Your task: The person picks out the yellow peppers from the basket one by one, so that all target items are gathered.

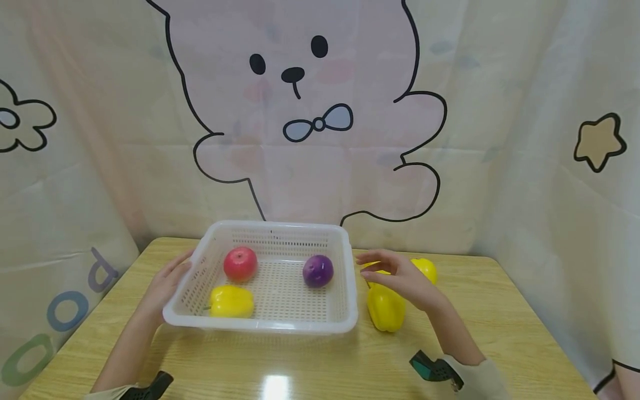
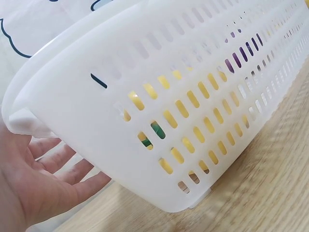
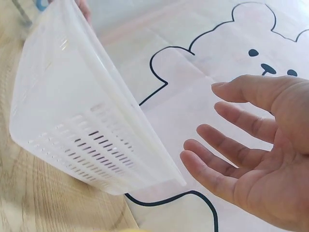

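White basket (image 1: 270, 325) sits on the surface (image 1: 215, 366), left of its centre and toward the far edge. The basket has a solid rim and slotted walls. Contents are as follows: a red apple (image 1: 240, 264) at far left, a yellow bell pepper (image 1: 231, 301) at near left with its stem pointing left, and a round purple item (image 1: 318, 271) on the right side. The items are spaced apart.

Left hand (image 1: 167, 283) is positioned at the outer left end wall, below the rim. Its fingers are extended and spread, with the tips hidden by the basket; whether they bear any load cannot be told. Right hand (image 1: 400, 278) is located right of the basket, apart from the wall. Its fingers are slightly bent and widely separated from the thumb, and it holds nothing.

Second yellow pepper (image 1: 386, 311) lies on the surface just right of the basket, below the right hand. Another yellow item (image 1: 425, 269) lies farther back, partly covered by that hand.

Both wrists carry dark straps (image 1: 435, 369) beside light sleeves (image 1: 480, 378). Pale curtain (image 1: 465, 183) hangs behind the surface, printed with a bear wearing a blue bow tie (image 1: 318, 123); a star (image 1: 600, 141) appears at right.
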### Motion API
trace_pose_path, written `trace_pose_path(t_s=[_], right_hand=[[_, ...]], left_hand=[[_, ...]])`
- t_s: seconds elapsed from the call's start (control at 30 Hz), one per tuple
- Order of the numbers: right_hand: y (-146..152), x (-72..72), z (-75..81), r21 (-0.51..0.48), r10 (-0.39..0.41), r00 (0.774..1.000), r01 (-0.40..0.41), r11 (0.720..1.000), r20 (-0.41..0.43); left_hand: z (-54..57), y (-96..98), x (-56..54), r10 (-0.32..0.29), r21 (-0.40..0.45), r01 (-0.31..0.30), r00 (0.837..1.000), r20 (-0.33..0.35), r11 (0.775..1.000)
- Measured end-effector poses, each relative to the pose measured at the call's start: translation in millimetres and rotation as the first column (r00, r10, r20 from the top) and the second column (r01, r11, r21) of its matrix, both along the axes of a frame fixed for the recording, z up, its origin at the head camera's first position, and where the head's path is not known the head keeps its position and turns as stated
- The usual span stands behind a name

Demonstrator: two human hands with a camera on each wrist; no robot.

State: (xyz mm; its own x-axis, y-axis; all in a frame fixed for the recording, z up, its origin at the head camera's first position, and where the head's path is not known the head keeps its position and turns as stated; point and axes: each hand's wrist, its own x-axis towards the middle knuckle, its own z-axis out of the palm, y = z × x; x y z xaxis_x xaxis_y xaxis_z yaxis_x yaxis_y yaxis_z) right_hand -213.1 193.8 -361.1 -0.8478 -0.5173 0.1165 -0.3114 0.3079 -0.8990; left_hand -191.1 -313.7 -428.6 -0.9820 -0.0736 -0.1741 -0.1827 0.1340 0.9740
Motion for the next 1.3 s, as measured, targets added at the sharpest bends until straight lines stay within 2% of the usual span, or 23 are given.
trace_pose_path(t_s=[0.4, 1.0, 1.3], right_hand=[[-29, -10.5, 6.2, 0.058, 0.026, 1.0, -0.027, 0.998, 0.017], [-77, -24.3, 13.1, 0.071, 0.168, 0.986, -0.168, 0.983, 0.011], [-99, -27.8, 17.4, 0.11, 0.204, 0.979, -0.204, 0.973, 0.01]], left_hand=[[1.5, 3.8, -0.4, -0.006, -0.024, 0.005, 1.0, -0.02, 1.0], [1.0, 2.3, -1.0, -0.01, -0.025, 0.01, 1.0, -0.029, 1.0], [2.2, 3.4, 0.4, -0.006, -0.037, 0.005, 1.0, -0.017, 0.999]])
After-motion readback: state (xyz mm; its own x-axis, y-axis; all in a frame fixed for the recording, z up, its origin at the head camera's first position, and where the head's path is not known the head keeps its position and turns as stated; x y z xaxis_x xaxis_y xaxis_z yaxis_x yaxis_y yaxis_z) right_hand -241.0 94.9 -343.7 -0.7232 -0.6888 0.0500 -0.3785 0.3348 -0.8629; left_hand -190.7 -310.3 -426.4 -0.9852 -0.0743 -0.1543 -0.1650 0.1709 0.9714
